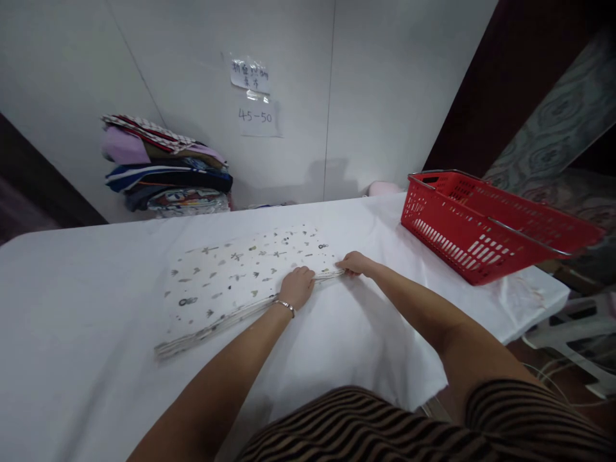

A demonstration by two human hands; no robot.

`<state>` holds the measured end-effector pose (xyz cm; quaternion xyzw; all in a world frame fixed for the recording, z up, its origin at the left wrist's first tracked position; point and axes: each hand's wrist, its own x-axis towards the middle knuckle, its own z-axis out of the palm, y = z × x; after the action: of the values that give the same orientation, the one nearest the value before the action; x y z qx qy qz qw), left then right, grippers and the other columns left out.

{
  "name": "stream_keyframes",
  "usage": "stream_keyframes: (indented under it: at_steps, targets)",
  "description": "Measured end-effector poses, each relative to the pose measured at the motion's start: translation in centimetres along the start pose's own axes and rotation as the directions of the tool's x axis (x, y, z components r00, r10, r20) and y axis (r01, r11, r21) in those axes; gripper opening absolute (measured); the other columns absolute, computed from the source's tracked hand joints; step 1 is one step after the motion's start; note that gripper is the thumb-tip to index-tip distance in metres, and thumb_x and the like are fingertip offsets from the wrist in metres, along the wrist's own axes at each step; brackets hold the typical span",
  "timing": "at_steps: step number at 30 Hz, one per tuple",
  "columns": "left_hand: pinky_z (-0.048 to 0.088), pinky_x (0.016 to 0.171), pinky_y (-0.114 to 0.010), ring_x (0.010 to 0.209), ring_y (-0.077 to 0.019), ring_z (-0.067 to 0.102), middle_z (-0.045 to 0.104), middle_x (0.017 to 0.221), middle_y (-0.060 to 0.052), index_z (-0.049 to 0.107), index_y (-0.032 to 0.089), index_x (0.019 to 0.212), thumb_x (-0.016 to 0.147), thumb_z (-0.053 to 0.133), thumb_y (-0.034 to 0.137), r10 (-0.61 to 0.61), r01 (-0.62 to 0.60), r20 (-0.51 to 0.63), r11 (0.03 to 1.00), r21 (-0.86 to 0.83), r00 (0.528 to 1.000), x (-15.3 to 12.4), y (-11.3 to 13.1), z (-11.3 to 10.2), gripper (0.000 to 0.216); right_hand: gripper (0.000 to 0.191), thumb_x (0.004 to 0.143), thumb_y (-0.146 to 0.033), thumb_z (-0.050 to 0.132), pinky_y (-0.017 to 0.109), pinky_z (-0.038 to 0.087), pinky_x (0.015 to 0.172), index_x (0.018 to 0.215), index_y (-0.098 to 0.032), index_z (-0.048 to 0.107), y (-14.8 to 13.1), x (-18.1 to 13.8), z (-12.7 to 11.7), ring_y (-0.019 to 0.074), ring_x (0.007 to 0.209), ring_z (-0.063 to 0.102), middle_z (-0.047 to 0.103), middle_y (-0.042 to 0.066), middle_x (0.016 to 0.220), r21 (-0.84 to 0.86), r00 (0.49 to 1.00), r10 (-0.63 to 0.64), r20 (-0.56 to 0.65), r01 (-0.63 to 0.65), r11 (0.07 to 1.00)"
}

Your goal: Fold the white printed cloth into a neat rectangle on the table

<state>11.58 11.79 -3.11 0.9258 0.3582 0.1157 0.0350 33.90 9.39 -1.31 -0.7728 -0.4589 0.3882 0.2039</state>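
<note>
Between the bench [96, 301] edges, the folded cloth [240, 273] seems light and soft, best held at layered corners; the right hand [355, 263] pinches one, the left hand's [297, 287] grip is unclear.

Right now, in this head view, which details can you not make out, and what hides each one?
All in the head view:
Patterned cloth: underside, hidden by its upper layers; smallest prints, too small and blurred.
Left hand: palm, covered by the back of the hand.
Red basket: much of its floor, behind the near wall.
Pink object: lower part, behind the white table.
Striped shirt: cut off by the bottom edge.
</note>
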Motion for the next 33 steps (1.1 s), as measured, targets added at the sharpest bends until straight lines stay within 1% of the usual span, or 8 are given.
stream_keyframes:
  at_steps: [6,12,15,19,23,25,28,33]
  targets:
    - [0.042,0.078,-0.032,0.093,-0.0189,0.052,0.059,0.099,-0.006,0.059,0.019,0.095,0.087,0.043,0.021,0.037,-0.037,-0.022,0.999,0.003,0.999,-0.3,0.0,0.1,0.018,0.030,0.070,-0.034,0.069,0.020,0.030,0.037,0.054,-0.016,0.052,-1.0,-0.6,-0.2,0.0086,0.039,0.047,0.056,0.001,0.048,-0.055,1.000,0.021,0.012,-0.020,0.998]
    - [0.042,0.079,-0.031,0.095,-0.0190,0.052,0.059,0.099,-0.005,0.059,0.020,0.094,0.087,0.044,0.021,0.027,-0.028,-0.023,1.000,-0.009,0.999,-0.3,0.0,0.1,0.016,0.037,0.071,-0.045,0.068,0.020,0.028,0.035,0.056,-0.015,0.053,-1.1,-0.2,-0.1,0.0099,0.039,0.051,0.061,0.005,0.052,-0.064,0.994,0.082,0.076,-0.077,0.995]
    - [0.042,0.078,-0.031,0.096,-0.0188,0.052,0.059,0.099,-0.005,0.058,0.021,0.094,0.087,0.044,0.022,-0.018,0.016,-0.041,0.999,-0.043,0.999,-0.2,-0.1,0.2,0.016,0.041,0.073,-0.051,0.064,0.020,0.028,0.034,0.059,-0.014,0.056,-0.8,0.0,-0.2,0.0094,0.039,0.051,0.064,0.006,0.057,-0.002,0.986,0.095,0.133,-0.096,0.995]
    - [0.042,0.076,-0.030,0.095,-0.0182,0.052,0.058,0.099,-0.005,0.058,0.022,0.093,0.087,0.043,0.022,-0.062,0.058,-0.052,0.995,-0.077,0.997,-0.2,-0.2,0.3,0.017,0.041,0.078,-0.055,0.056,0.018,0.030,0.036,0.075,-0.015,0.059,0.2,-0.5,-0.4,0.0079,0.044,0.053,0.067,0.006,0.069,0.167,0.990,-0.022,0.137,-0.002,0.986]
    - [0.042,0.074,-0.030,0.094,-0.0182,0.052,0.059,0.098,-0.004,0.058,0.022,0.093,0.087,0.043,0.023,-0.070,0.067,-0.039,0.995,-0.079,0.997,-0.2,-0.2,0.3,0.016,0.041,0.074,-0.043,0.066,0.016,0.031,0.039,0.104,-0.018,0.057,1.7,-1.4,0.0,0.0076,0.050,0.054,0.066,0.001,0.076,0.204,0.973,-0.194,0.122,0.167,0.965]
    - [0.042,0.073,-0.030,0.094,-0.0184,0.052,0.059,0.098,-0.004,0.058,0.022,0.092,0.087,0.043,0.023,-0.069,0.066,-0.041,0.995,-0.075,0.997,-0.2,-0.1,0.4,0.016,0.044,0.071,-0.033,0.069,0.017,0.033,0.041,0.110,-0.018,0.055,2.4,-1.7,0.4,0.0072,0.050,0.052,0.062,-0.002,0.071,0.187,0.961,-0.264,0.078,0.246,0.951]
    - [0.042,0.073,-0.031,0.094,-0.0191,0.052,0.059,0.097,-0.004,0.058,0.021,0.091,0.086,0.043,0.023,-0.071,0.068,-0.039,0.996,-0.063,0.997,-0.2,0.0,0.3,0.016,0.033,0.073,-0.026,0.063,0.018,0.037,0.048,0.105,-0.018,0.058,2.8,-1.8,1.3,0.0074,0.050,0.049,0.056,-0.005,0.065,0.117,0.944,-0.329,-0.028,0.330,0.937]
    - [0.042,0.074,-0.031,0.095,-0.0189,0.052,0.058,0.098,-0.005,0.058,0.022,0.092,0.086,0.044,0.024,-0.074,0.074,-0.009,0.995,-0.063,0.997,-0.2,0.1,0.1,0.016,0.025,0.073,-0.028,0.059,0.023,0.042,0.061,0.096,-0.019,0.061,2.5,-1.9,2.6,0.0115,0.063,0.052,0.060,-0.002,0.079,-0.085,0.886,-0.381,-0.266,0.372,0.924]
